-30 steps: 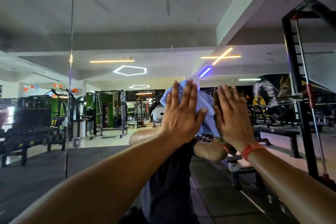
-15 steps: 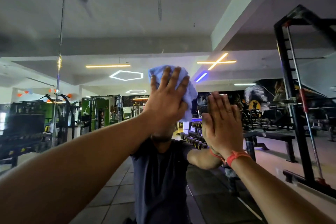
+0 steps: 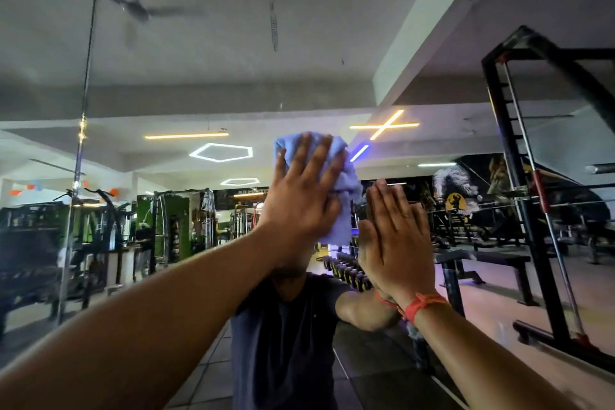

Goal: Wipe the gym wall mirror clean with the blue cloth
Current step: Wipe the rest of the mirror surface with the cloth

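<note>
The wall mirror (image 3: 206,76) fills almost the whole head view and reflects the gym and my own body in a dark shirt. My left hand (image 3: 301,200) presses the crumpled blue cloth (image 3: 344,203) flat against the glass with straight fingers, at about head height. The cloth shows above and to the right of that hand. My right hand (image 3: 397,240), with a red thread at the wrist, lies flat against the mirror just right of the cloth, fingers straight and together, holding nothing.
A vertical seam (image 3: 80,156) between mirror panels runs down the left. A black rack with a barbell (image 3: 529,196) stands at the right. In the reflection are machines, a bench, dumbbells and ceiling lights.
My left hand has slid the cloth up the glass and slightly left of where it was. My right hand has stayed flat on the mirror. My head has tilted up.
</note>
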Available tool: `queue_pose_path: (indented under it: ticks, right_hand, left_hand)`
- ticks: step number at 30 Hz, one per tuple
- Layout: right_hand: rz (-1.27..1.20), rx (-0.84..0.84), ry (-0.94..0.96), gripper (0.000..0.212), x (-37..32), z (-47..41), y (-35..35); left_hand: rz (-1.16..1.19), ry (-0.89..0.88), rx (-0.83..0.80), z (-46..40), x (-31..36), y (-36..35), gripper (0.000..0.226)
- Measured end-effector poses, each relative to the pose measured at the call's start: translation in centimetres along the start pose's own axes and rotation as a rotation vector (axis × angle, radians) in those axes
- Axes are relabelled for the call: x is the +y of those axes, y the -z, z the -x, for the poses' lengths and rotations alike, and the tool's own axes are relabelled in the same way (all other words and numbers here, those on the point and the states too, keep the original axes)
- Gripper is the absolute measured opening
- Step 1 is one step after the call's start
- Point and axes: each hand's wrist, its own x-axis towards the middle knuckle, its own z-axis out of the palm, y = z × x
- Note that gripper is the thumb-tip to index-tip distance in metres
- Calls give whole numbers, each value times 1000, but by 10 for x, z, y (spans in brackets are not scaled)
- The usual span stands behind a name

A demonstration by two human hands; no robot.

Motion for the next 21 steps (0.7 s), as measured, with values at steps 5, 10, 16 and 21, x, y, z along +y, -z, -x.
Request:
queue_pose_path:
  ticks: [5,10,16,21]
  right_hand:
    - [5,-16,13,60,2,1,-2]
    - [-1,-2,27,60,4,0,-4]
    - [11,-24,3,60,3,1,-4]
    - [0,-31,-2,59,-1,-1,-2]
  left_hand:
    - [-87,-457,-51,-1,-29,-2,62]
    - [-127,39,32,-75,-97,22,67]
    - [-16,-294,43,-18,-43,-1,62]
    - [-128,-702,-38,-36,-66,14,54]
